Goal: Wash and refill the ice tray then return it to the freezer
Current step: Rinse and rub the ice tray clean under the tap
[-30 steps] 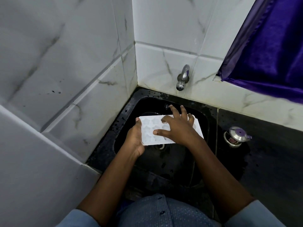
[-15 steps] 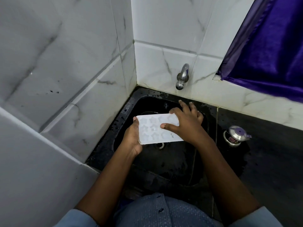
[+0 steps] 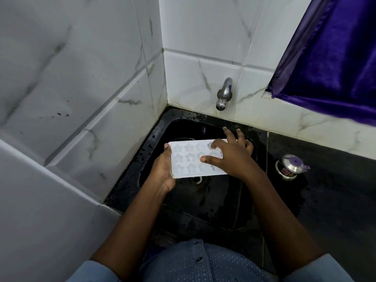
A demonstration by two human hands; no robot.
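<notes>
The right hand (image 3: 232, 157) covers the right end of the ice tray (image 3: 189, 157), hiding the cells there. The left hand (image 3: 162, 174) has its fingers out of sight beneath the tray's left end. The tray hides most of the sink drain (image 3: 197, 180). The purple curtain (image 3: 329, 58) runs off the top and right edges. The label on the small metal pot (image 3: 291, 166) is too small to read.

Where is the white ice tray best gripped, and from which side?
Its short left end, from the left: the ice tray lies flat, cavities up, rim bare there. The left hand grips it so; the right hand covers the other end.
</notes>
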